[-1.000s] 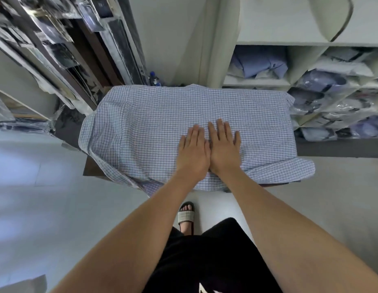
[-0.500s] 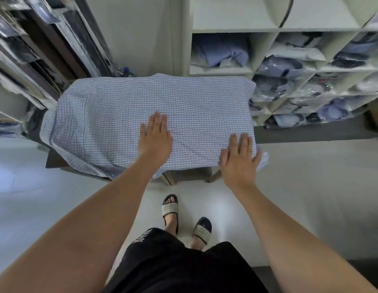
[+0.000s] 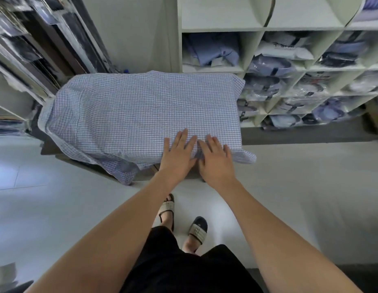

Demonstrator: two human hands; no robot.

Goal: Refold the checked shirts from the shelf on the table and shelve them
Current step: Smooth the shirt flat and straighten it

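Left hand (image 3: 179, 155) and right hand (image 3: 215, 162) flat, fingers straight, on the shirt (image 3: 131, 115) — we risk the 7 o'clock overhang dragging it floorward.

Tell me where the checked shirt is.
In the head view the checked shirt lies spread over the table, centre-left, left of the shelf, with the left hand and right hand flat on its near right corner.

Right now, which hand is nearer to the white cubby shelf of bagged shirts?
Right. The right hand lies flat on the blue-and-white checked shirt at its shelf-side end; the left hand rests beside it, farther from the white cubby shelf.
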